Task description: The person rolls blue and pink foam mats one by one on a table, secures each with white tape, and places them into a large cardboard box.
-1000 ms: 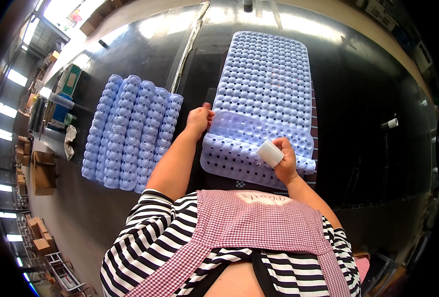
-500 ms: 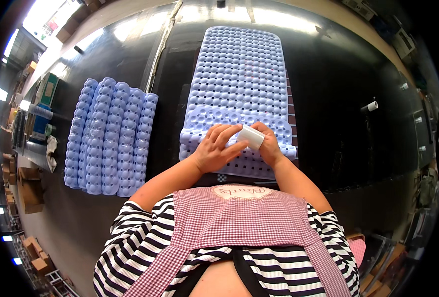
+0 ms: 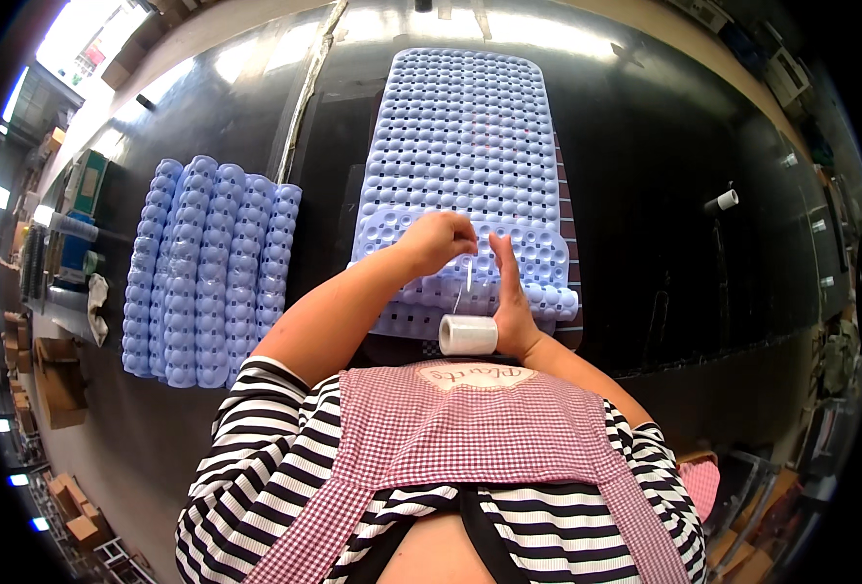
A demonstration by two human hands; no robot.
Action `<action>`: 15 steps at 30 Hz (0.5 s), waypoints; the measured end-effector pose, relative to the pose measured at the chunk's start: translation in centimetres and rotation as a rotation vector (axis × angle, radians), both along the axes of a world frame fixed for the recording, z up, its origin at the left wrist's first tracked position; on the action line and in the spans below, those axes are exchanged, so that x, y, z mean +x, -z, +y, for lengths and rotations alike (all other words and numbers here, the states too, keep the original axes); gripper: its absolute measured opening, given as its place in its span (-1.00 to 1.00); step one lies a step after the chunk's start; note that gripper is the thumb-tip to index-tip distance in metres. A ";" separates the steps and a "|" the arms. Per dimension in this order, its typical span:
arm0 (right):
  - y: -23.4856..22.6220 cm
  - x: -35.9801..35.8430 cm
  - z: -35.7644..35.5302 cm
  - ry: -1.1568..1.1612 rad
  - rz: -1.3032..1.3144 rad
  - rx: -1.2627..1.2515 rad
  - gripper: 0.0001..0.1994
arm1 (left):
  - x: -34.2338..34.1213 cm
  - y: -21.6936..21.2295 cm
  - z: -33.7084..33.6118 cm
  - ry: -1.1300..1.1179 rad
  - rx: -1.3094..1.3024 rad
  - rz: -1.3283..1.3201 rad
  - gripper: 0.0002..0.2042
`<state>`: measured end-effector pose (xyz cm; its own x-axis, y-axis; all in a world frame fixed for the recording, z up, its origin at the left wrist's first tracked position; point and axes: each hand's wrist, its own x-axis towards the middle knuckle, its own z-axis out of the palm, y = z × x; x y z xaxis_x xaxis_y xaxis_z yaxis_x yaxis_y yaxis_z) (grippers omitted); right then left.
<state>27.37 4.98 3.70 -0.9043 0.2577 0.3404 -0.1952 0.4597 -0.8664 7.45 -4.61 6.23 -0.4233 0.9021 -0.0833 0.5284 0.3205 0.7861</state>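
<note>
A white roll of clear film [image 3: 469, 335] lies on its side close to my apron, its hollow end turned left. My left hand [image 3: 439, 240] is closed in a pinch on the loose end of the film, and a thin clear strip [image 3: 467, 275] runs down from it to the roll. Beside the roll stands my right hand [image 3: 511, 302], fingers stretched upward, its lower edge by the roll; whether it touches cannot be made out. Beneath both hands is a blue bubbled bath mat [image 3: 465, 146], laid flat at the far part and rolled over at its near end [image 3: 538, 297].
Several rolled blue mats [image 3: 212, 273] lie side by side on the black table [image 3: 684, 263] at the left. Another small white roll [image 3: 723, 200] is on the right. Boxes [image 3: 86, 185] stand at the far-left edge.
The film roll has moved down from between my hands toward my apron. My left hand has risen, drawing out a strip; the right hand's fingers have straightened.
</note>
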 end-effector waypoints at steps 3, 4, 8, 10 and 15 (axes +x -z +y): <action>0.5 1.5 -0.7 -0.039 -0.003 0.055 0.44 | 0.4 2.0 0.2 0.147 -0.267 0.098 -0.69; 0.5 1.7 -0.8 -0.061 -0.017 0.039 0.44 | 0.8 1.9 -0.1 0.170 -0.278 0.193 -0.64; 1.4 0.6 -0.4 -0.034 -0.111 -0.020 0.39 | -0.8 0.2 -0.6 -0.107 -0.425 0.226 -0.55; 1.5 -1.2 0.2 -0.003 -0.069 -0.029 0.29 | -2.4 0.8 -3.1 -0.303 -0.299 0.156 -0.63; 1.8 -7.1 5.1 -0.003 -0.176 -0.824 -0.45 | 2.8 1.2 -8.7 0.053 0.151 0.551 -0.54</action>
